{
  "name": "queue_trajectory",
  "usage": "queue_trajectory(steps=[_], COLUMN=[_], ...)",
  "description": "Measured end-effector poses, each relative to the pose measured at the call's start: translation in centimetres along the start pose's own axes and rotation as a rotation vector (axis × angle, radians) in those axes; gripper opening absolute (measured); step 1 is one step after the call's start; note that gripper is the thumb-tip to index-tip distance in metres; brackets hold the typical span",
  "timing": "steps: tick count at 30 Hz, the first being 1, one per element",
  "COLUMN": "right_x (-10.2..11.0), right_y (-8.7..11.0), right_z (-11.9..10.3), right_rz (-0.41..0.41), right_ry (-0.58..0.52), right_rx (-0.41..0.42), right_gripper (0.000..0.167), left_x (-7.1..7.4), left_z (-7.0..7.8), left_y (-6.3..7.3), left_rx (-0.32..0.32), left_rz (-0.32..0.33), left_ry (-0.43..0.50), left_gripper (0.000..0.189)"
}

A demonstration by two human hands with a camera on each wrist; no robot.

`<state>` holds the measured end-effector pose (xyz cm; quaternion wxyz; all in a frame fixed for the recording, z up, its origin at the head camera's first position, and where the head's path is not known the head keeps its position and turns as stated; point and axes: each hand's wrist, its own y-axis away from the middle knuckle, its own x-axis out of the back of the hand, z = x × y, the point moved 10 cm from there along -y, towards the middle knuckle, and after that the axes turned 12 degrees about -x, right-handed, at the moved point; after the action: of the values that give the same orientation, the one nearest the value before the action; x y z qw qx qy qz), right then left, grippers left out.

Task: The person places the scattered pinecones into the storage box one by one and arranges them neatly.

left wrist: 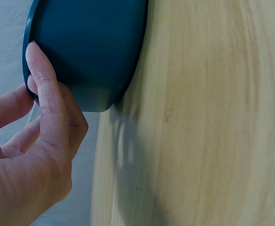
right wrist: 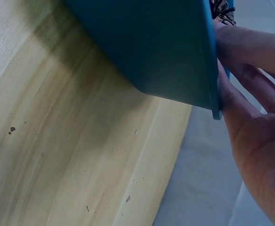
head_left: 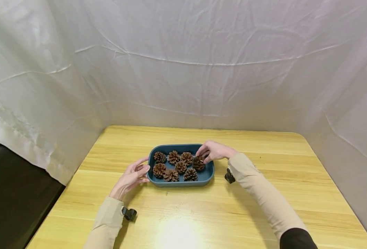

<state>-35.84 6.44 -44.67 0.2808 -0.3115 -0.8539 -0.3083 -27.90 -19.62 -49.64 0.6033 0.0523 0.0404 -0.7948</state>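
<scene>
A dark blue rectangular tray [head_left: 179, 184] with rounded corners stands on the table, several brown pinecones [head_left: 171, 175] spread over its floor. At the tray's left end, my left hand [head_left: 133, 176] pinches the rim, thumb at the top edge and fingers against the outer wall [left wrist: 90, 56]. My right hand [head_left: 216, 150] reaches over the right end and grips a pinecone [head_left: 198, 164] between thumb and fingers. In the right wrist view the tray wall [right wrist: 170, 52] hides most of that pinecone, and the right hand [right wrist: 260, 108] is beside the rim.
The light wooden table [head_left: 264, 193] has rounded far corners. Pale fabric [head_left: 202, 86] hangs behind it and at both sides. A black surface [head_left: 12, 193] lies past the left table edge. Small dark specks [right wrist: 12, 129] dot the tabletop.
</scene>
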Motion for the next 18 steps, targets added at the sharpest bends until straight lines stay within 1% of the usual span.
queue_trajectory(steps=[6, 18], right_x=[-0.33, -0.82], right_y=[-0.19, -0.23], right_z=[0.01, -0.01], right_rz=[-0.005, -0.018], right_ry=[0.015, 0.036], right_rx=[-0.027, -0.060], right_gripper=[0.038, 0.038], left_x=[0.04, -0.03], left_z=[0.04, -0.04], left_y=[0.02, 0.04], left_rx=[0.001, 0.005], left_rz=[0.006, -0.002], left_ry=[-0.006, -0.008], left_gripper=[0.066, 0.067])
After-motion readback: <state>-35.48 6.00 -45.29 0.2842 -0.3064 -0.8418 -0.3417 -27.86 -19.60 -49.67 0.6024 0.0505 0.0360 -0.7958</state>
